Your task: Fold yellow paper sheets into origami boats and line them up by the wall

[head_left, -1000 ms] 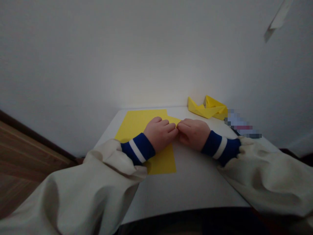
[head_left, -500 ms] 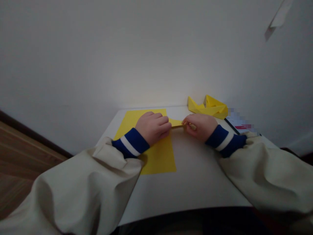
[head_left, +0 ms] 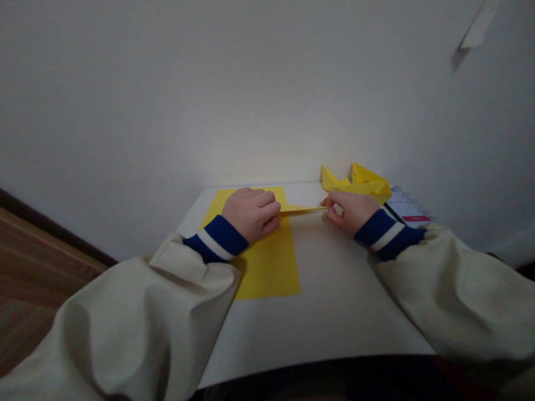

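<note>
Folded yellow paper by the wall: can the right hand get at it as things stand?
Probably yes, once free: the right hand is close to the folded paper, with nothing visible between them. At present it seems to pinch the end of a narrow yellow piece, which the left hand also holds.

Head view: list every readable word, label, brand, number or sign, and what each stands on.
No readable text.
Flat pale item at right: pixelated, with a red bar; any lettering is unreadable.
Yellow sheet, held yellow paper and folded yellow paper: no lettering visible.
White piece on the wall: no lettering can be made out.
</note>
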Available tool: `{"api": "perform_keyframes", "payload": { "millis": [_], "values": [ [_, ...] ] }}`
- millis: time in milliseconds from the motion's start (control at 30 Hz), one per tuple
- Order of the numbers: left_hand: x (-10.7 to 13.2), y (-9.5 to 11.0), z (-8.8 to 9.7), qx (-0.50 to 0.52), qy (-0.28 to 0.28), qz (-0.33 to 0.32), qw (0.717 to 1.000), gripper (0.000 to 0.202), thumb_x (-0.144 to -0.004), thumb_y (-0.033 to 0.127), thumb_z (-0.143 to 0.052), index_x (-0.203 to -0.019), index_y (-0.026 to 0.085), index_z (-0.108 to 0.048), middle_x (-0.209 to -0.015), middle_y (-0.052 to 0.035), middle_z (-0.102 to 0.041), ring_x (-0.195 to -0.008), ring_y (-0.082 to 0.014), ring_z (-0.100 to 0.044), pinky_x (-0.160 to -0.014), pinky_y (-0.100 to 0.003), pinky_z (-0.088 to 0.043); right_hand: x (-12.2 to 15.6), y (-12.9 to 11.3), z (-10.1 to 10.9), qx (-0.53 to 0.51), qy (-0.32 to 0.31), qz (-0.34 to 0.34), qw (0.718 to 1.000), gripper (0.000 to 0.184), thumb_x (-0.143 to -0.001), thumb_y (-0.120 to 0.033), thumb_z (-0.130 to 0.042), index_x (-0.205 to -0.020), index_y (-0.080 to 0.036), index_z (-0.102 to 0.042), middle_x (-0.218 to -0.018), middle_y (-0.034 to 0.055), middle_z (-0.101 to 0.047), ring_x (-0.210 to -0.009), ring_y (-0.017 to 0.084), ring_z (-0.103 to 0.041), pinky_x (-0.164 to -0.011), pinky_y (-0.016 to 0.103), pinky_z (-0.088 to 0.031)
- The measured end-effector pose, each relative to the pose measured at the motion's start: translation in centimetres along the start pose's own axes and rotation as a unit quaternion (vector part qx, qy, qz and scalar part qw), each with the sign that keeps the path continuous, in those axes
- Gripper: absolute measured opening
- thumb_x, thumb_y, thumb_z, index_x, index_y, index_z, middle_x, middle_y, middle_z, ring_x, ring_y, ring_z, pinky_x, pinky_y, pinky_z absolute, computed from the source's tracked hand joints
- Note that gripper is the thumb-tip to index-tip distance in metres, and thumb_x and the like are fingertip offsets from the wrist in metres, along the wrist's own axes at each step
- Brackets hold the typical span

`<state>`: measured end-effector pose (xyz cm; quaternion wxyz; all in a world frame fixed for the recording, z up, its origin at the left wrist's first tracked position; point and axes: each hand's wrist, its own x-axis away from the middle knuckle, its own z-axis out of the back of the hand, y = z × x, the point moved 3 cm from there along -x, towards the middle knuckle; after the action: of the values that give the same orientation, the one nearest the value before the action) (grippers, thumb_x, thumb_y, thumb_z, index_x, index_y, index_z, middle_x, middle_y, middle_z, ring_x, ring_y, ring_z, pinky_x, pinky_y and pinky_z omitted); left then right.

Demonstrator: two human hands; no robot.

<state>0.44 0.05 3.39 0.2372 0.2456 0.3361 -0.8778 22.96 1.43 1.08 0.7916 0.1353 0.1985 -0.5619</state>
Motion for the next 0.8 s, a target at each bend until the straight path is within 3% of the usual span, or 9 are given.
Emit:
{"api": "perform_keyframes", "payload": {
  "millis": [167, 367, 567, 700, 800],
  "values": [
    [0.1, 0.2, 0.1, 0.024, 0.005, 0.039, 0.999, 0.014, -0.073, 0.017, -0.046, -0.06, 0.018, -0.053, -0.061, -0.001, -0.052, -0.054, -0.013, -0.042, -0.049, -0.027, -0.026, 0.4, -0.7, 0.4, -0.049, 0.068, 0.057, 0.995, 0.024, -0.076, -0.03, -0.053, -0.096, -0.018, -0.06, -0.097, 0.0056, -0.069, -0.084, 0.02, -0.063, -0.067, 0.03, -0.043],
    [-0.1, 0.4, 0.1, 0.02, 0.002, 0.048, 0.999, 0.01, -0.072, 0.017, -0.048, -0.066, 0.017, -0.055, -0.067, -0.0028, -0.054, -0.06, -0.0148, -0.044, -0.053, -0.028, -0.032, 0.8, -2.5, 1.0, -0.044, 0.082, 0.177, 0.98, 0.021, -0.086, -0.028, -0.045, -0.088, -0.018, -0.063, -0.082, 0.0059, -0.069, -0.079, 0.018, -0.062, -0.068, 0.028, -0.042],
    [-1.3, 1.6, 0.3, -0.006, -0.06, -0.036, 0.998, 0.016, -0.082, 0.02, -0.046, -0.069, 0.019, -0.056, -0.07, -0.0033, -0.057, -0.065, -0.0165, -0.048, -0.06, -0.03, -0.037, 0.6, -4.2, 1.9, -0.051, 0.062, 0.236, 0.968, 0.022, -0.087, -0.025, -0.043, -0.087, -0.019, -0.064, -0.083, 0.0069, -0.069, -0.079, 0.017, -0.059, -0.066, 0.029, -0.04],
    [-1.8, 1.8, 0.2, -0.012, -0.098, -0.019, 0.995, 0.011, -0.08, 0.021, -0.05, -0.071, 0.019, -0.056, -0.069, -0.003, -0.056, -0.063, -0.0171, -0.049, -0.059, -0.031, -0.038, 0.4, -4.6, 2.0, -0.065, 0.061, 0.275, 0.957, 0.024, -0.089, -0.026, -0.041, -0.09, -0.02, -0.064, -0.087, 0.0057, -0.07, -0.081, 0.016, -0.06, -0.067, 0.028, -0.041],
    [-1.7, 1.5, -0.1, -0.009, -0.111, 0.0, 0.994, 0.009, -0.078, 0.023, -0.051, -0.072, 0.019, -0.057, -0.07, -0.0034, -0.056, -0.063, -0.0176, -0.05, -0.057, -0.031, -0.037, 0.4, -4.3, 1.8, -0.08, 0.072, 0.268, 0.957, 0.024, -0.09, -0.026, -0.041, -0.094, -0.02, -0.064, -0.091, 0.0049, -0.07, -0.082, 0.016, -0.061, -0.069, 0.028, -0.043]
  ]
}}
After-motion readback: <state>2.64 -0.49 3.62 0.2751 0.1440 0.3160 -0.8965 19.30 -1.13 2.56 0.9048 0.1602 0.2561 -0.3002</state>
